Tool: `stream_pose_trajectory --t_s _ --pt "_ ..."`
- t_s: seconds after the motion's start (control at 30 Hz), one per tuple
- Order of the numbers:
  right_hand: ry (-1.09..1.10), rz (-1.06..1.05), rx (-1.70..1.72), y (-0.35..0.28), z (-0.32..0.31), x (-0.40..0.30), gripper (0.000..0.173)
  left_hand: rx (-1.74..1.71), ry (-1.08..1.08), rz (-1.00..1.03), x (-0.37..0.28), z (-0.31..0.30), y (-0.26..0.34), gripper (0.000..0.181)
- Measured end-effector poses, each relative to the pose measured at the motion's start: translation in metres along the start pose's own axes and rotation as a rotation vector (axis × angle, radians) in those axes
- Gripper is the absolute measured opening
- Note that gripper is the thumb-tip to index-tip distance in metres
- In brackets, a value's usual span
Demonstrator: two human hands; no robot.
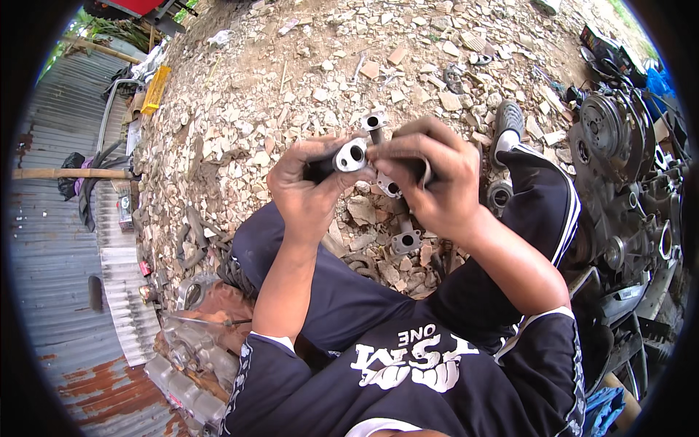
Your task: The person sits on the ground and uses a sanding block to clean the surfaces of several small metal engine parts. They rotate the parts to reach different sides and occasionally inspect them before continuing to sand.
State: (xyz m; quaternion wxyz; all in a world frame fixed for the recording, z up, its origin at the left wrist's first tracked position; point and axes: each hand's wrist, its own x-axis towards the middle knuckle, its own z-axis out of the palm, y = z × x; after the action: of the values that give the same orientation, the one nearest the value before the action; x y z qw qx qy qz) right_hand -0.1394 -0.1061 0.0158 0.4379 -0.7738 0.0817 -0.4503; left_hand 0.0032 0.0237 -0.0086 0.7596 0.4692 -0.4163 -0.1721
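In my left hand (306,188) is a dark metal pipe fitting whose oval flange (352,155) faces up. One larger round hole and one smaller hole open in its bright face. My right hand (437,175) pinches a thin, bent brownish sheet (426,172), possibly sandpaper, its fingertips at the flange's right edge. Some blur covers those fingers. Beneath both hands, a metal manifold with several flanged ports (407,241) lies on the rubble between my legs. My hands hide part of it.
Broken tile and stone (246,109) cover the ground. An engine (617,180) stands close on the right. At lower left lie metal engine parts (196,349) beside corrugated sheets (60,246). A wrench (358,66) and a yellow box (156,90) lie farther out.
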Motion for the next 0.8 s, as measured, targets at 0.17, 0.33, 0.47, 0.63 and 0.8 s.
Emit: stream_pose_trajectory --t_s 0.17,0.33,0.47,0.63,0.8 --pt "0.04 0.042 0.021 0.005 0.004 -0.005 0.016 0.011 -0.043 -0.02 0.002 0.004 0.004 0.04" --pt "0.041 0.062 -0.02 0.005 0.001 -0.002 0.016 0.05 -0.03 -0.007 0.001 0.011 0.007 0.043" --pt "0.022 0.032 0.008 -0.003 0.0 -0.008 0.016 0.115 -0.06 0.176 0.001 0.011 0.001 0.037" --pt "0.053 0.072 0.04 0.003 0.002 -0.005 0.016 0.174 -0.032 0.234 0.001 0.014 -0.002 0.03" --pt "0.015 0.067 0.064 -0.003 -0.002 -0.007 0.016 0.214 -0.038 0.297 0.002 0.012 -0.002 0.03"
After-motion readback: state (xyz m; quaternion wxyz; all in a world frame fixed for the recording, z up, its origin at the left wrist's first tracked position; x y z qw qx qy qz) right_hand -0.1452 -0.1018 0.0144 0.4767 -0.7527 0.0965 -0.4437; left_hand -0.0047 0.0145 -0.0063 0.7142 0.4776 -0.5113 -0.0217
